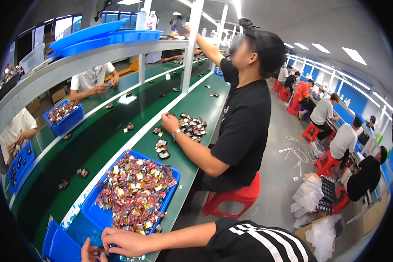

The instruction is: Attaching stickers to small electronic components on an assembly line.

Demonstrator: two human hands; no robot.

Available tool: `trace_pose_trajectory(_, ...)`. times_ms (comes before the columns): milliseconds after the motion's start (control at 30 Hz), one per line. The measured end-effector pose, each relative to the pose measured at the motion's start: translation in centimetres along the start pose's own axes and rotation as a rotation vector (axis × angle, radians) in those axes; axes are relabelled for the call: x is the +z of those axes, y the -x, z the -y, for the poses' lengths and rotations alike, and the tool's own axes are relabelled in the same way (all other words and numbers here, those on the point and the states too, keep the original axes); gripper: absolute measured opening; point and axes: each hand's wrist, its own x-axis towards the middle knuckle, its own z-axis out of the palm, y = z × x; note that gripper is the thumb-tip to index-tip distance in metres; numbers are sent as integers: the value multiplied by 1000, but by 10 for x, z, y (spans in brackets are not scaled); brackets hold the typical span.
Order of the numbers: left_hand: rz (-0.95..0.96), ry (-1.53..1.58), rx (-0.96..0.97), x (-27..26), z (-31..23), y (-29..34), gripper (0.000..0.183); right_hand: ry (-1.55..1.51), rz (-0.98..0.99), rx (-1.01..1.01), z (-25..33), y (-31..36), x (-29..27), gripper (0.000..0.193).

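At the lower left edge my right hand [126,241] reaches across from a black sleeve with white stripes, its fingers bent in a pinch. My left hand [91,253] is right beside it, cut off by the bottom of the picture, with curled fingers. A small dark piece shows between the two hands, mostly hidden by the fingers. Just beyond my hands lies a blue tray [175,175] heaped with small reddish-brown parts [135,187] that have yellow and white patches. Another blue tray [56,242] is next to my left hand.
A green conveyor belt [105,144] with scattered parts runs along the left. A co-worker [244,118] in black sits close ahead on a red stool [236,196], near a pile of parts [192,126]. A metal shelf [74,56] carrying blue trays [105,37] spans above the belt.
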Motion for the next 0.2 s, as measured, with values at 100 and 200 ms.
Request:
trace_pose_trajectory(100, -49, 317, -64, 3, -4, 3, 43, 52, -34, 20, 8, -4, 3, 11)
trace_pose_trajectory(200, -48, 501, -38, 4, -10, 3, 42, -30, -130, -9, 20, -16, 8, 10)
